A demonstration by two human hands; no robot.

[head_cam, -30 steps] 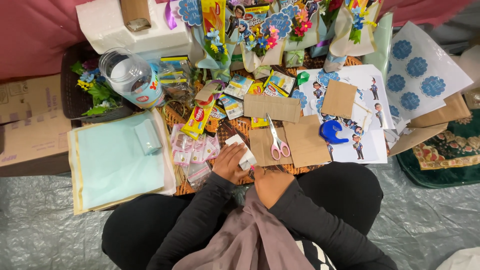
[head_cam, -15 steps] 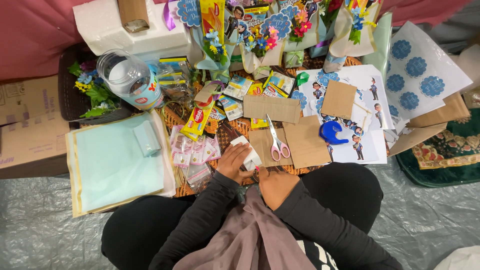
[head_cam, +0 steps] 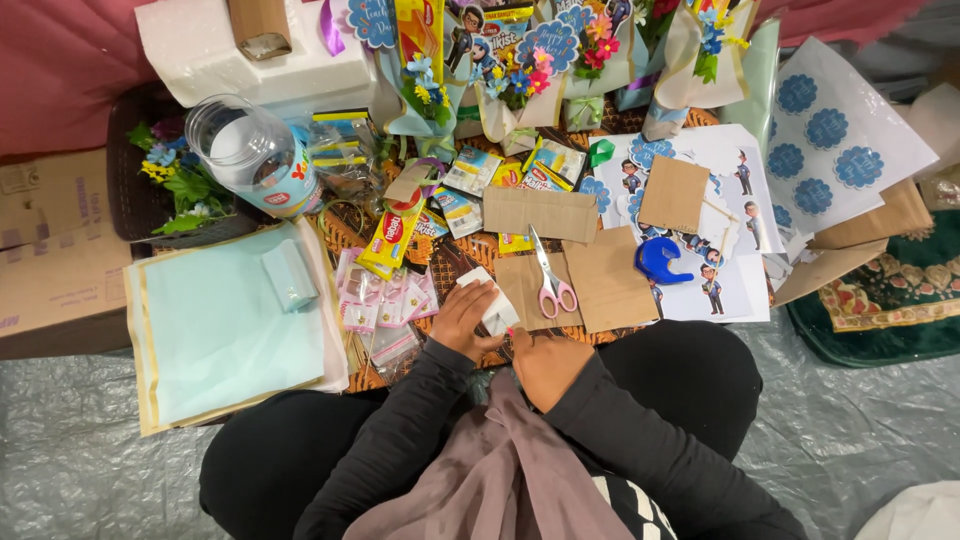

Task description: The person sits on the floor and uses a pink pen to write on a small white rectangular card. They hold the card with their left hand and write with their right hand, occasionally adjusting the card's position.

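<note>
I sit cross-legged at a low woven tray table point(head_cam: 350, 235) crowded with craft goods. My left hand point(head_cam: 463, 320) grips a small white piece of paper or foam point(head_cam: 492, 305) at the table's near edge. My right hand point(head_cam: 548, 366) is curled just below it, fingertips touching the same white piece at its lower end. Pink-handled scissors point(head_cam: 549, 280) lie on brown cardboard pieces point(head_cam: 600, 280) just right of my hands. Small clear sachets with pink contents point(head_cam: 385, 300) lie to the left of my left hand.
Pale green paper sheets point(head_cam: 225, 330) with a roll lie at left. A clear plastic jar point(head_cam: 255, 155), snack packets, paper flower bouquets point(head_cam: 520, 75), printed cartoon cut-outs point(head_cam: 715, 285), a blue tape dispenser point(head_cam: 660, 260), blue sticker sheets point(head_cam: 825, 130) and a cardboard box point(head_cam: 50, 260) surround the table.
My hands have stayed at the table's near edge on the white piece, with only slight shifts of the fingers.
</note>
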